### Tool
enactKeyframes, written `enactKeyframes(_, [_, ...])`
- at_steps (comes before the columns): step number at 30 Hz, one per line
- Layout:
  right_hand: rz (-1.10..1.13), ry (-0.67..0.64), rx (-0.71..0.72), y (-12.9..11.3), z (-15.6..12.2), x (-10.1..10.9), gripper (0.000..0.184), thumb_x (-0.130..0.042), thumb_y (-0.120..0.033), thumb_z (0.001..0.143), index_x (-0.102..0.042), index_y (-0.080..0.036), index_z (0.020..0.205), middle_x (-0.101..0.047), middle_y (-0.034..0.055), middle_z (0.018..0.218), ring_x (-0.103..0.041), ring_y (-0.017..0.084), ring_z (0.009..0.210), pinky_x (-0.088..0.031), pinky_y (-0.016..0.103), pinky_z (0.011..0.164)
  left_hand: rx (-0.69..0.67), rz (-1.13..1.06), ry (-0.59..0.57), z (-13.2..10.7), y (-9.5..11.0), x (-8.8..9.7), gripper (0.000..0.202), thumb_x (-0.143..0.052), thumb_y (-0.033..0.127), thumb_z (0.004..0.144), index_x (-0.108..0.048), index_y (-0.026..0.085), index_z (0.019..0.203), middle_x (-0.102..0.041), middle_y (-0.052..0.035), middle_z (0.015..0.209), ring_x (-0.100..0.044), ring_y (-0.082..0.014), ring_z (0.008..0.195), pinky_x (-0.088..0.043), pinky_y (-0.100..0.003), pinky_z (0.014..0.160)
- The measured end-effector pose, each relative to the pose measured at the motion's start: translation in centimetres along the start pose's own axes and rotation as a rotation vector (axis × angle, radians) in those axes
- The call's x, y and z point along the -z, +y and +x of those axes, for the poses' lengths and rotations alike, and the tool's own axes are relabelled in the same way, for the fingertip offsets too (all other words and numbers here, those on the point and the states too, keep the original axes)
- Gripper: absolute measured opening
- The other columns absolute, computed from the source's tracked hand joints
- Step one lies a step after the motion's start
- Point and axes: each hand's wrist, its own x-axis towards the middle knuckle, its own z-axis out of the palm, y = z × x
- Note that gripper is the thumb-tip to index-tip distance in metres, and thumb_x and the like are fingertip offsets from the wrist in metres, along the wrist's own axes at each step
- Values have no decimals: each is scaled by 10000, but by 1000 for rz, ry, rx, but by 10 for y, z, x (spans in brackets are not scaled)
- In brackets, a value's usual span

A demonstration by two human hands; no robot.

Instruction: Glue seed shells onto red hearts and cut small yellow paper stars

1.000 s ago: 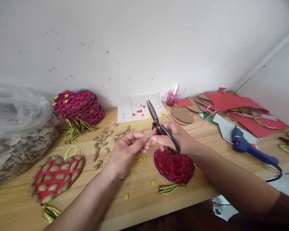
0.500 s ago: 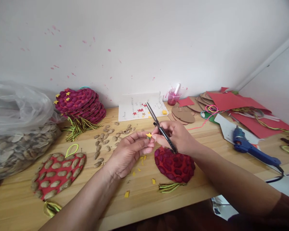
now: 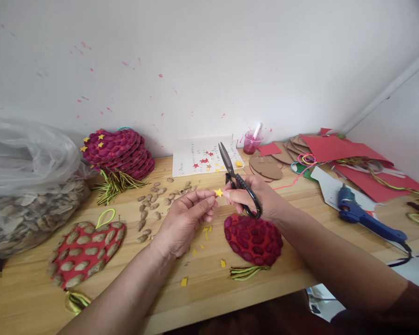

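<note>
Between the fingertips of both hands is a small yellow star (image 3: 219,192). My left hand (image 3: 192,211) pinches it from the left, fingers closed. My right hand (image 3: 253,195) touches its right side with thumb and finger, and also carries black-handled scissors (image 3: 242,186) whose blades point up and away. Below the right hand lies a purple and red peanut-covered heart (image 3: 253,239) with a green and brown tassel (image 3: 249,272). Yellow scraps (image 3: 184,281) are scattered beneath the hands. On the left rests a red heart covered with unpainted peanuts (image 3: 87,252).
A stack of purple hearts (image 3: 118,151) stands by the wall, near a bag of peanuts (image 3: 31,204). Loose peanuts (image 3: 143,215) lie mid-table. Behind are a paper with stars (image 3: 192,158) and a pink cup (image 3: 251,144). At right, a blue glue gun (image 3: 366,218) and red sheets (image 3: 345,151).
The scissors have turned in my right hand, so their blades and handle loop show more broadly. The star has shifted slightly right and up, and now faces the camera more flatly.
</note>
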Motion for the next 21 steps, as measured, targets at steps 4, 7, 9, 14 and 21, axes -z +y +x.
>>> enactKeyframes(4, [-19,-25,-27,2,-1,-4,90,-706,-214,719,-662,-155,771,-602,-49,574,-505,68,403,-319,184,366,-53,101,52,-1,-1,-2,221,-830,276,699,-713,128,815,-615,11,667,-487,-56,556,-392,-178,538])
enactKeyframes(7, [-43,-54,-24,2,-3,-6,98,-705,-241,739,-660,-158,763,-594,-50,541,-504,72,408,-332,191,388,-69,143,58,-1,0,-2,203,-812,291,708,-698,132,762,-596,17,639,-455,-58,532,-353,-193,526])
enactKeyframes(9, [-61,-68,-17,2,-3,-6,108,-701,-256,756,-664,-155,768,-594,-49,525,-499,72,409,-339,192,395,-71,161,63,0,0,-2,198,-805,289,709,-695,132,760,-597,15,646,-448,-59,530,-340,-198,526])
enactKeyframes(14, [-90,-41,-11,-1,-1,1,161,-696,-297,785,-660,-144,754,-604,-38,551,-476,61,386,-316,183,361,-96,177,79,1,0,1,198,-780,301,741,-675,134,756,-559,28,606,-425,-62,532,-343,-199,544])
enactKeyframes(21, [-96,-73,-4,-1,-2,0,141,-701,-279,773,-676,-141,789,-616,-32,615,-529,66,423,-311,169,353,-102,215,77,1,-1,1,213,-773,316,756,-664,134,760,-547,28,617,-418,-64,543,-336,-197,542])
